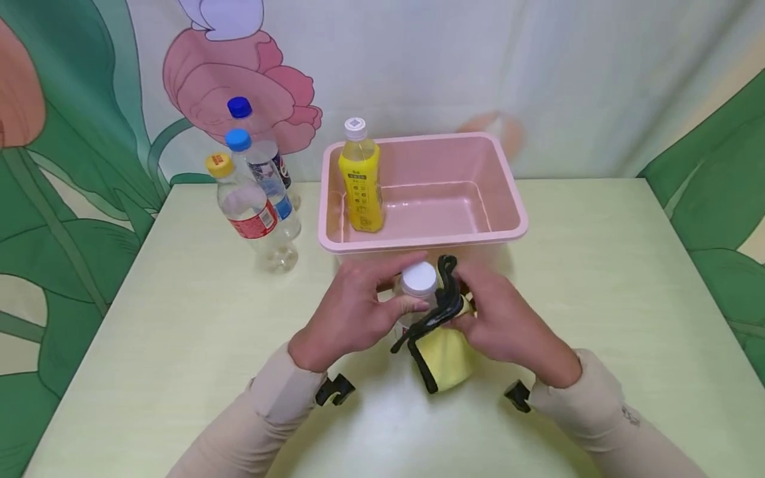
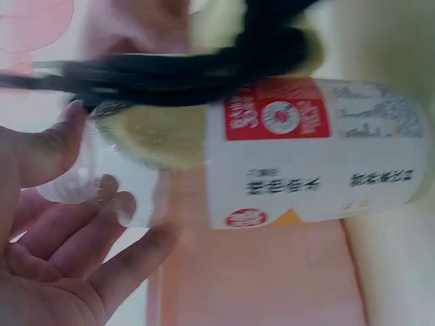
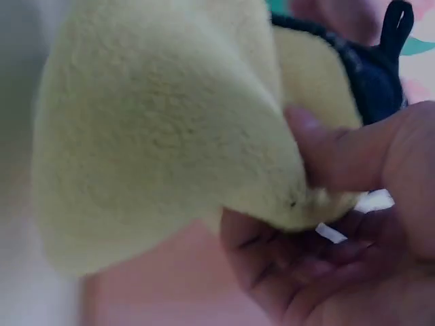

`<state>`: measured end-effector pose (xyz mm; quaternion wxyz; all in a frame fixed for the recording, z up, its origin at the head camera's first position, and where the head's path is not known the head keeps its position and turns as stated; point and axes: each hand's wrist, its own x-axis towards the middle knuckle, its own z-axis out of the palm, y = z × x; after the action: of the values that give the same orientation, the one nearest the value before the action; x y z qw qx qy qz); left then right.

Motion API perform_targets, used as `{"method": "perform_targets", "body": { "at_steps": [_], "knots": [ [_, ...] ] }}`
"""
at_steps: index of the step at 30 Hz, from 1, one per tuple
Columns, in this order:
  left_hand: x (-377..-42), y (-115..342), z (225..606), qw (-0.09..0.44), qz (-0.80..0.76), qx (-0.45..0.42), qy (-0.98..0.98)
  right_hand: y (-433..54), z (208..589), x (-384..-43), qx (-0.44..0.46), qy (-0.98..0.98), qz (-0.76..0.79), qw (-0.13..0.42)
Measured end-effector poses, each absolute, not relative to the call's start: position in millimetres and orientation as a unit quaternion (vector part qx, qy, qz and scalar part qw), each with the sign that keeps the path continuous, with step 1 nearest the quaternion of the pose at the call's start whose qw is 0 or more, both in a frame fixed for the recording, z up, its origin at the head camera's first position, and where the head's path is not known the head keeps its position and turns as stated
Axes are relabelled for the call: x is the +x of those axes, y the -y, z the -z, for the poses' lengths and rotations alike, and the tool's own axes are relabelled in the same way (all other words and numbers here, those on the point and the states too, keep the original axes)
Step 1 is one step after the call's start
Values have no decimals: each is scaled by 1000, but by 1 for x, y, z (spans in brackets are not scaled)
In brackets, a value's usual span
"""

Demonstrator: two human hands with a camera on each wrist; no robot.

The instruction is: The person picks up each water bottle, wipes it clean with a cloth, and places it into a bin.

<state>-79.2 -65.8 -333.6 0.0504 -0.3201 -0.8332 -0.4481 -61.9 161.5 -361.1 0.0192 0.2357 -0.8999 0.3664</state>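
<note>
The left hand [image 1: 352, 309], at nine o'clock of a bottle [image 2: 319, 163], pinches it around the neck between thumb and fingers. The right hand [image 1: 499, 309], at three o'clock, pinches a cloth [image 1: 445, 362] between thumb and fingers.

The bottle stands roughly upright above the table [image 1: 597, 279], just in front of a pink tub [image 1: 421, 241]; whether its base touches the tabletop cannot be told. It has a plain white cap [image 1: 420, 276], a clear, colourless shoulder and a broad white label with a red block, a round emblem, dark characters, a small red oval and an orange patch.

The cloth is pale yellow and fuzzy, edged in black, with a black loop at one corner. It lies against the bottle's side and hangs down towards five o'clock.

The tub is at twelve o'clock, a yellow-wrapped bottle [image 1: 361, 189] leaning inside its left end. At ten o'clock stand three clear bottles [image 1: 254, 222] with yellow, light blue and dark blue caps.
</note>
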Motion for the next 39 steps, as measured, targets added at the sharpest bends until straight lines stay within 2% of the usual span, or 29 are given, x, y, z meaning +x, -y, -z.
{"method": "perform_targets", "body": {
  "at_steps": [5,8,11,16,21,24,26,29,36,39],
  "knots": [
    [-78,65,339,37,477,-312,821,-155,402,-64,199,923,-318,-90],
    [-78,65,341,15,497,-304,812,-155,414,-67,191,922,-315,-119],
    [-79,64,343,-27,520,-295,801,-161,411,-68,185,924,-317,-111],
    [-83,61,343,-71,534,-295,789,-172,386,-60,175,917,-357,-35],
    [-87,56,343,-64,547,-304,777,-175,363,-54,223,888,-398,61],
    [-88,55,343,-55,538,-301,785,-174,358,-56,269,869,-403,96],
    [-88,55,342,-58,535,-297,788,-174,358,-61,293,862,-402,101],
    [-89,55,341,-70,539,-294,786,-175,367,-69,299,869,-387,77],
    [-90,61,343,-129,591,-266,751,-172,403,-65,259,925,-274,-40],
    [-92,61,343,-146,601,-259,742,-175,386,-62,267,915,-303,-6]
  ]
}}
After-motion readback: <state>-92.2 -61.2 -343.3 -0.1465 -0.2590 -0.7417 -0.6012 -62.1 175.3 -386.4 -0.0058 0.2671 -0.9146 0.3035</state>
